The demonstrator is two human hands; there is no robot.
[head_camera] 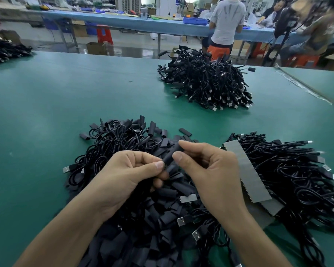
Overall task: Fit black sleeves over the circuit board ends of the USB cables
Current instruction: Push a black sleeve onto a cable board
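Both hands meet over a heap of loose black sleeves and cables [143, 212] at the near middle of the green table [46, 105]. My right hand [212, 174] pinches a black sleeve [171, 154] between thumb and forefinger. My left hand [127, 176] pinches the sleeve's lower end, where a cable end seems to enter it; the circuit board itself is hidden. A second bundle of black USB cables [293, 176] lies to the right, with a long grey strip [247, 172] lying on it.
A large pile of black cables [204, 79] sits further back on the table. More cables [6, 51] lie at the far left edge. A person in a grey shirt [227, 22] stands at a blue bench behind; others sit at the right.
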